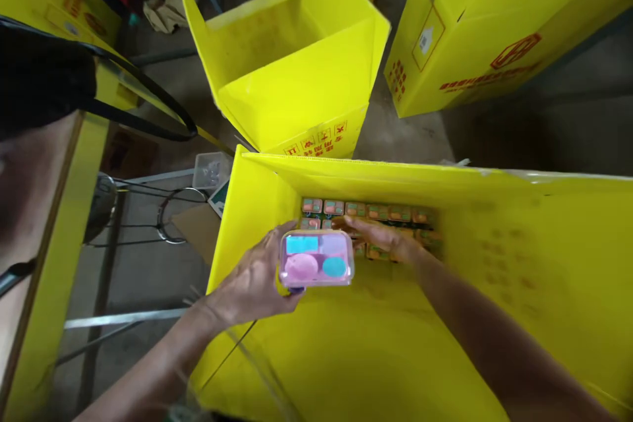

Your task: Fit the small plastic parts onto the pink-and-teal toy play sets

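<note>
My left hand (254, 280) grips a small clear plastic case (316, 258) holding pastel pink, blue and purple pieces, above the open yellow box (257, 211). My right hand (380, 237) reaches deep into that box, fingers stretched flat on the packed rows of small cases (376, 212) at the bottom.
An open yellow box (297, 72) stands just beyond. A closed yellow box (494, 26) with red print sits at the upper right. More yellow board (64, 224) lines the left. A metal frame with a wire ring (173, 211) and a small clear tub (211, 170) sit lower left.
</note>
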The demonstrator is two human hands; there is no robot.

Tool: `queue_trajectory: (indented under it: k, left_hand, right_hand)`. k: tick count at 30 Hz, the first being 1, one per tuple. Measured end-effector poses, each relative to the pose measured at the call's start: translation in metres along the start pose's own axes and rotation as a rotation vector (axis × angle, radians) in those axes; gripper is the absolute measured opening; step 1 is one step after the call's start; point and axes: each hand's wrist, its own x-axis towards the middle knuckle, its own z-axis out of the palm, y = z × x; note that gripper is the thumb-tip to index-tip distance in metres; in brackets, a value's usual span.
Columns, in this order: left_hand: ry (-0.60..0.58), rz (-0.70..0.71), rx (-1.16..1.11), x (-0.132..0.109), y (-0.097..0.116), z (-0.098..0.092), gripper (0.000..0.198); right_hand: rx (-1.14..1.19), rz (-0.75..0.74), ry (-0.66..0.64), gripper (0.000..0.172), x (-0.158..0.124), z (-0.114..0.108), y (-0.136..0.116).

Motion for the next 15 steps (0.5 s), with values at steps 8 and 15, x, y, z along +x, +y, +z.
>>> queue_trajectory:
  k: [8,15]
  left_hand:
    - [-0.174,0.014,0.056,0.022,0.003,0.05,0.104]
    - [-0.2,0.051,0.035,0.01,0.004,0.073,0.09]
  right_hand:
    - [-0.362,-0.046,-0.266,0.121,-0.051,-0.002,-0.092]
    - [-0.039,0.288,-0.146,0.087,-0.047,0.026,-0.003]
